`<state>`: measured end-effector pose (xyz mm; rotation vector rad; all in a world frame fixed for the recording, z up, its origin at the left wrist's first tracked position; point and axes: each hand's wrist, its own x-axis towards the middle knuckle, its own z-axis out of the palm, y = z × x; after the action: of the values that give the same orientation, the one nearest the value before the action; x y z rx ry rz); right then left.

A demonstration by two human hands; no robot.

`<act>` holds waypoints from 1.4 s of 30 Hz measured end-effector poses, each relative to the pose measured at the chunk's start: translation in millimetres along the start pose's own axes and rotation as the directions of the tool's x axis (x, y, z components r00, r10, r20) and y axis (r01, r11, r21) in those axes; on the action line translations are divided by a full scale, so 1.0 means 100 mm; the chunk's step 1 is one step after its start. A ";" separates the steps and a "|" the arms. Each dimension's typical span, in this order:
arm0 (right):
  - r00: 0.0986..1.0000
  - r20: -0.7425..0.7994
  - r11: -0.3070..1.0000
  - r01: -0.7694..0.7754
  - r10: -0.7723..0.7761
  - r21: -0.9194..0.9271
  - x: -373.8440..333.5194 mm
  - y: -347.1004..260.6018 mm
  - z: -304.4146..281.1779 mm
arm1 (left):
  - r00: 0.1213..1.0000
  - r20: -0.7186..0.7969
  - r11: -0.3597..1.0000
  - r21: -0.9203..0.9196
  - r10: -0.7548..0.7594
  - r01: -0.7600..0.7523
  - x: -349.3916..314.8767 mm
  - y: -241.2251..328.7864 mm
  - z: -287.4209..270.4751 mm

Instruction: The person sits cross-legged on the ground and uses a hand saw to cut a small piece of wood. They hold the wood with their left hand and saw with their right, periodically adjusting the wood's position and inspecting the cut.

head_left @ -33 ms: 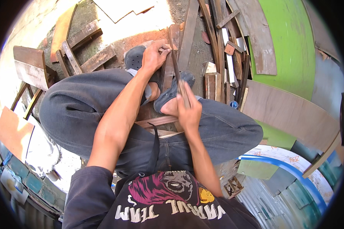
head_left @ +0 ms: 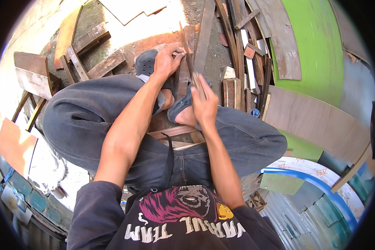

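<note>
My right hand is wrapped round the handle end of a handsaw, slightly smeared by motion. Its long, dark, narrow blade points away from me, seen nearly edge-on, and lies across a brown wooden plank on the ground. Close to the left of the blade, my left hand has its fingers closed at the plank's edge; the exact grip is partly hidden. My feet in dark clogs, the left clog and the right clog, are on either side of the plank.
Wood offcuts lie at the far left. Long boards and strips are piled right of the plank. Beyond them are a green panel and a curved plywood sheet. Short wood pieces lie between my legs.
My right hand has moved forward, away from me, and the saw's tip has slid farther out past the plank. My left hand and feet stay in place.
</note>
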<state>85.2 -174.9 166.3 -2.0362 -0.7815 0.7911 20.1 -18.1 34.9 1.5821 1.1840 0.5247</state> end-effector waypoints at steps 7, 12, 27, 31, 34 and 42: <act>0.997 0.048 0.997 0.068 -0.065 -0.046 -0.45 -0.03 -0.05 | 0.992 0.037 0.987 0.113 -0.117 0.112 -0.01 -0.09 -0.09; 1.000 0.020 0.999 0.007 -0.007 0.039 -0.28 0.12 -0.05 | 0.996 0.036 0.991 0.112 -0.079 0.075 0.07 -0.02 -0.07; 0.998 0.035 0.998 -0.045 0.046 -0.042 0.52 0.01 0.10 | 0.997 0.069 0.984 0.174 -0.031 0.018 0.10 0.06 0.03; 0.999 0.049 0.999 0.019 -0.017 -0.044 -0.10 -0.09 0.01 | 0.999 0.042 0.992 0.124 -0.019 0.013 0.13 -0.17 -0.08; 0.992 0.037 0.992 0.122 -0.121 -0.041 -0.84 -0.06 -0.32 | 0.999 0.026 0.988 0.152 -0.022 0.018 0.09 -0.15 -0.13; 0.999 0.019 0.997 0.032 -0.031 -0.069 0.29 0.02 0.09 | 0.999 0.036 0.989 0.147 0.008 -0.013 0.14 -0.10 0.02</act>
<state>96.6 -149.7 152.6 -2.0757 -0.8596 0.7747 22.8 -7.2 21.7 1.7174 1.2114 0.4221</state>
